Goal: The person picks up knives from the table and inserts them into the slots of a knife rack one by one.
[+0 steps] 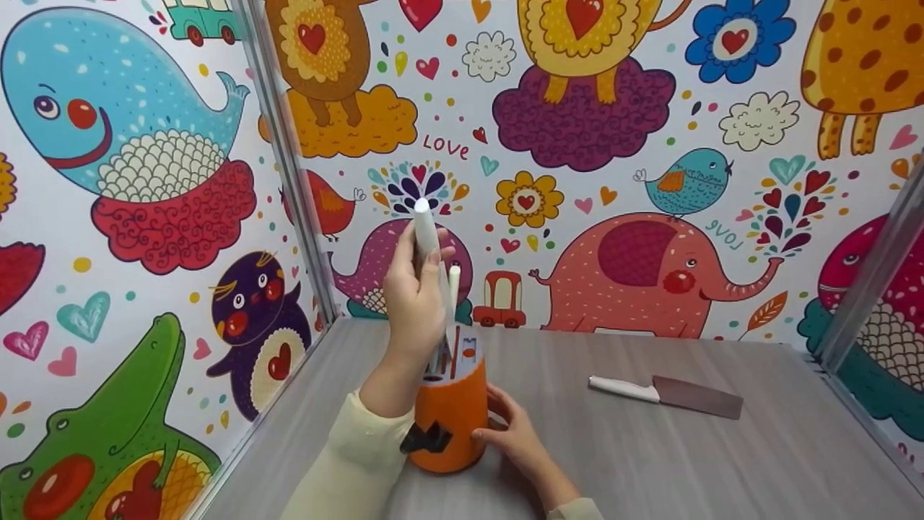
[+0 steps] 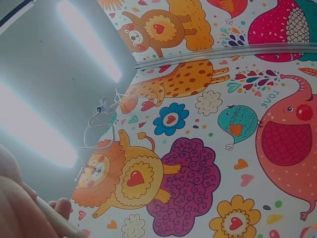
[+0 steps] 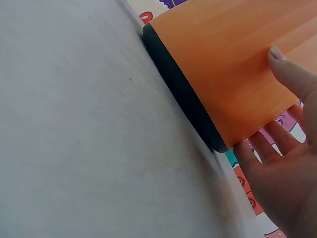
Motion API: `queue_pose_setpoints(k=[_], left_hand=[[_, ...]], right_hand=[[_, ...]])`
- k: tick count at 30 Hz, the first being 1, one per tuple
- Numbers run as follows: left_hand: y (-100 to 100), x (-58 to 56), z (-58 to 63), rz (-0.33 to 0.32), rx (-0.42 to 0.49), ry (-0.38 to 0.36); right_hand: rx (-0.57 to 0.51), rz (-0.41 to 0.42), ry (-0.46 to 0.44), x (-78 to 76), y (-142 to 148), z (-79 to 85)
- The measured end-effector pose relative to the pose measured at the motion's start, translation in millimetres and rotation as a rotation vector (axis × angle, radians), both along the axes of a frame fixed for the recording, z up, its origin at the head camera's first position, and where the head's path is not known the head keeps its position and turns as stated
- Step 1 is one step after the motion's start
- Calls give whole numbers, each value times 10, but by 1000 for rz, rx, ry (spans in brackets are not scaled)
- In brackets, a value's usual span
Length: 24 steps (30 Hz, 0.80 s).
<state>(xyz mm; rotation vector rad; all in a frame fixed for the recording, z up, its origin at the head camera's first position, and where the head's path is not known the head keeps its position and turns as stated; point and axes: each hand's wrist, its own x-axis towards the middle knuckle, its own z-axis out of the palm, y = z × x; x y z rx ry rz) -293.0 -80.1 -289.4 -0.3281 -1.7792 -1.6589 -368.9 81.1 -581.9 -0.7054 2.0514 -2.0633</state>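
Note:
An orange knife block [image 1: 451, 415] with a dark base stands upright on the table, with slots in its slanted top. My left hand [image 1: 417, 296] grips the white handle of a knife [image 1: 426, 224] above the block; its blade runs down toward the slots, partly hidden by the hand. Just right of that knife, a second, thinner white handle [image 1: 454, 282] rises from the block. Low on the block's right side, my right hand [image 1: 518, 437] holds it, thumb on the near face and fingers round the side. In the left wrist view, only part of the white handle [image 2: 57, 218] shows.
A cleaver [image 1: 696, 396] with a white handle and dark blade lies on the grey table [image 1: 635, 462] to the right. Walls printed with cartoon animals [image 1: 628, 282] enclose the table at the back and sides, with metal strips at the corners.

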Motion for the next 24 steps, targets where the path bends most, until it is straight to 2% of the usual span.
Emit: queue_pose_setpoints(k=[5, 15, 24], left_hand=[[11, -51, -38, -5, 10, -14], [14, -188, -127, -32, 115, -84], [-2, -292, -272, -23, 99, -114]], right_hand=[[-1, -9, -30, 0, -6, 30], [-14, -15, -55, -25, -46, 6], [-9, -18, -78, -17, -46, 27]])
